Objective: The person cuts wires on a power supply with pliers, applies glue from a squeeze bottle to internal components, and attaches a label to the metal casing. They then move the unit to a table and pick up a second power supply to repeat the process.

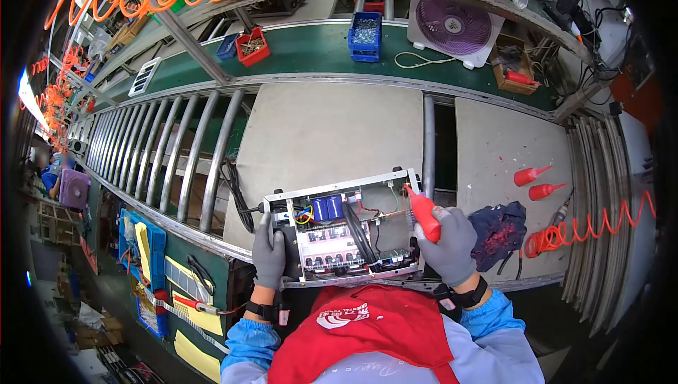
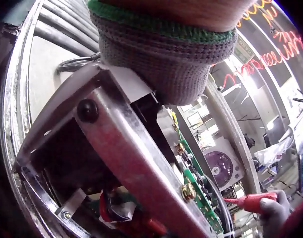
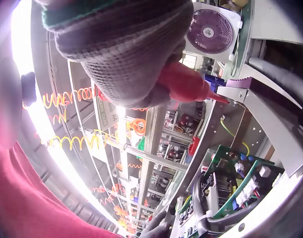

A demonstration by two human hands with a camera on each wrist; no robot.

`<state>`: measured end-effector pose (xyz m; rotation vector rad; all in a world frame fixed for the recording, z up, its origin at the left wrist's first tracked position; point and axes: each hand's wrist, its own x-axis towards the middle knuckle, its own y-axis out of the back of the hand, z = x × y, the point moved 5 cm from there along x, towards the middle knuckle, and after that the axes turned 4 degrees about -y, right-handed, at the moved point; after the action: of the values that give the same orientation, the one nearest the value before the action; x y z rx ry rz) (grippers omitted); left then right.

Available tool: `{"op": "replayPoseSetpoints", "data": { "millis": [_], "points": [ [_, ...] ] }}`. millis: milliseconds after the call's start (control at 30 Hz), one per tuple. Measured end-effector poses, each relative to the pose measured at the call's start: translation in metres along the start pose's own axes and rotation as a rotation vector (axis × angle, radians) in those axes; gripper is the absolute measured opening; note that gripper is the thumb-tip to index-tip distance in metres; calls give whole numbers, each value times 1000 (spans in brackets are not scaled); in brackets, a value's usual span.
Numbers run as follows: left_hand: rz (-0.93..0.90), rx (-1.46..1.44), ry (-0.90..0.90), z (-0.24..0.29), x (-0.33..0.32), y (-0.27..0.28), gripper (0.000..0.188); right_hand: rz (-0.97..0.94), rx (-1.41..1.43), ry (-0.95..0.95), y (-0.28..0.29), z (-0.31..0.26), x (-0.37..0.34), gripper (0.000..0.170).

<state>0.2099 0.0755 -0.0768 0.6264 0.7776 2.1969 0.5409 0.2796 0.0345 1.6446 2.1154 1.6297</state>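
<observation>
An open metal equipment case [image 1: 339,188] full of electronics lies before me, with two blue cylinders [image 1: 327,208], wiring and circuit boards inside. My gloved left hand [image 1: 269,253] grips the case's left end, thumb up along its side; its fingertips are hidden behind the metal in the left wrist view. In my gloved right hand [image 1: 453,246] is a red squeeze bottle [image 1: 425,216] with a thin tapered nozzle. The nozzle tip points at the far right corner of the case, and in the right wrist view it is right at the corner's metal edge [image 3: 232,94].
Two more red bottles [image 1: 531,175] lie on the right board, near a dark red-stained cloth [image 1: 497,232] and a coiled orange hose [image 1: 544,241]. Metal rollers [image 1: 185,158] run off left. Beyond stand blue bins [image 1: 364,37], a red bin [image 1: 253,47] and a purple fan [image 1: 453,25].
</observation>
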Motion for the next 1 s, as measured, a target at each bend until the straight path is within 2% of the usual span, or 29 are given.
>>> {"op": "replayPoseSetpoints", "data": {
  "millis": [400, 500, 600, 733, 833, 1000],
  "points": [
    [-8, -40, 12, -1, -2, 1, 54, -86, -81, 17, -12, -4, 2, 41],
    [-7, -53, 16, 3, -1, 2, 54, -128, -62, -22, -5, -4, 3, 43],
    [0, -39, -6, 2, 0, 2, 54, -47, -8, -44, 12, -5, -3, 44],
    [-1, -32, -9, 4, 0, 3, 53, -16, 114, -162, 33, -2, -18, 46],
    [-13, -29, 13, 4, 1, 2, 54, -88, 209, -272, 25, 1, -33, 44],
    [2, -34, -22, -2, -1, -1, 54, -152, 210, -241, 3, 1, -45, 41]
  ]
}}
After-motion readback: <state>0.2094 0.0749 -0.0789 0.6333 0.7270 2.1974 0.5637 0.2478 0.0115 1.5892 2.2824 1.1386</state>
